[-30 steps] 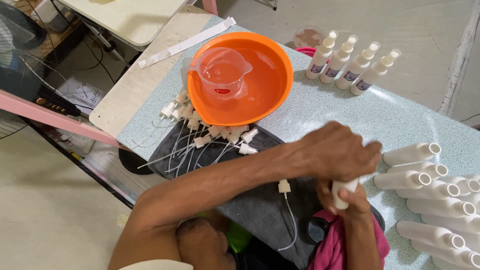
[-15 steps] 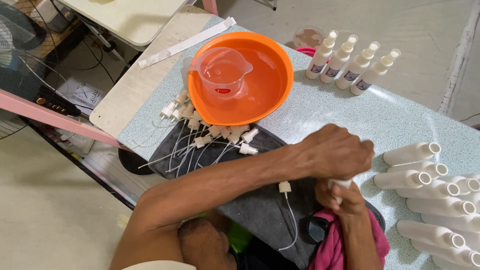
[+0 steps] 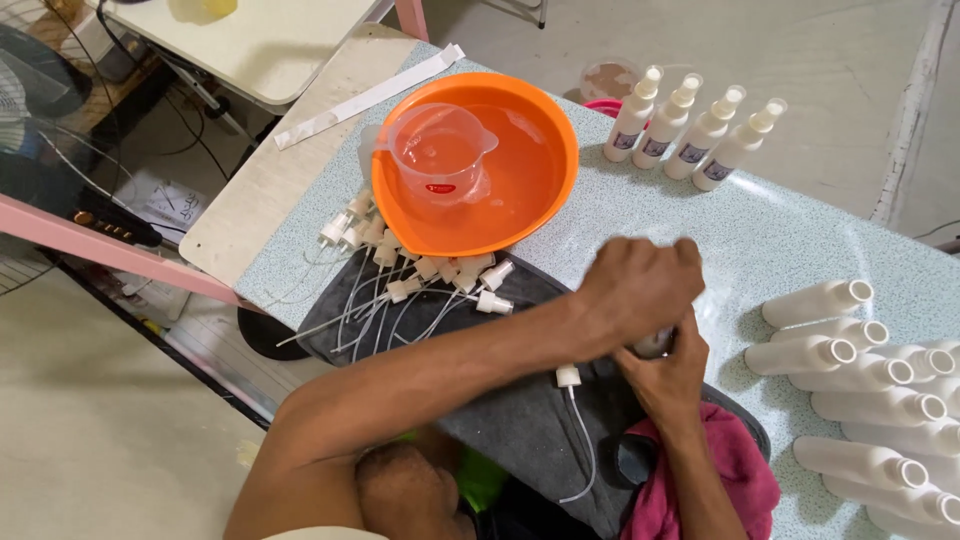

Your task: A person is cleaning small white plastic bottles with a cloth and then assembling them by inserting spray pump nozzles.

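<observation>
Capping step — left hand [image 3: 640, 295] clenched over top of bottle [image 3: 655, 345], right hand [image 3: 668, 370] gripping its body, above towel [image 3: 520, 420] on bench [image 3: 800, 240]. Next likely needs spare pump [image 3: 568, 377] — just beside.

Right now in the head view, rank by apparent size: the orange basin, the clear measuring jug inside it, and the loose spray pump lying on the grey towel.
1. orange basin, clearly the largest.
2. clear measuring jug, sitting inside the basin.
3. loose spray pump, smallest; being nearer the camera doesn't change that.
</observation>
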